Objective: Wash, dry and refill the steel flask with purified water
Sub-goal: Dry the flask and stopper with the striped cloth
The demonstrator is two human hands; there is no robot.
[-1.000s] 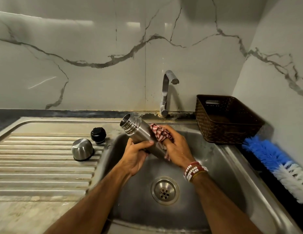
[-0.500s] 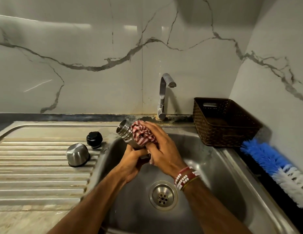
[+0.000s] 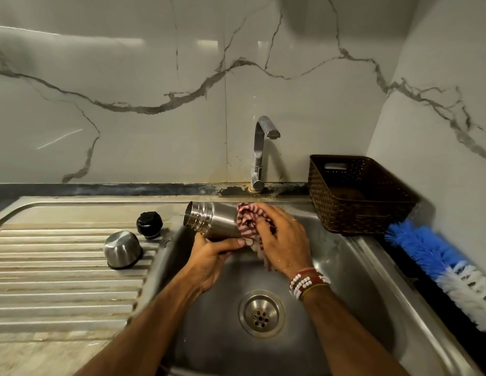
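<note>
The steel flask (image 3: 212, 221) lies tilted over the sink basin (image 3: 353, 270), its open mouth pointing up and left. My left hand (image 3: 209, 259) grips its lower body from beneath. My right hand (image 3: 285, 240) holds a red-and-white striped cloth (image 3: 248, 221) wrapped around the flask's middle. The flask's bottom end is hidden behind both hands. On the draining board sit the steel cup lid (image 3: 122, 249), upside down, and the black stopper (image 3: 149, 223).
A steel tap (image 3: 262, 147) stands behind the basin, with no water running. A brown woven basket (image 3: 355, 194) sits at the back right corner. A blue-and-white bottle brush (image 3: 448, 270) lies along the right edge. The drain (image 3: 261, 312) lies below my wrists.
My right hand slid the cloth up to the flask's neck, then back down toward the middle, leaving the threaded mouth exposed. The flask tilted a little flatter.
</note>
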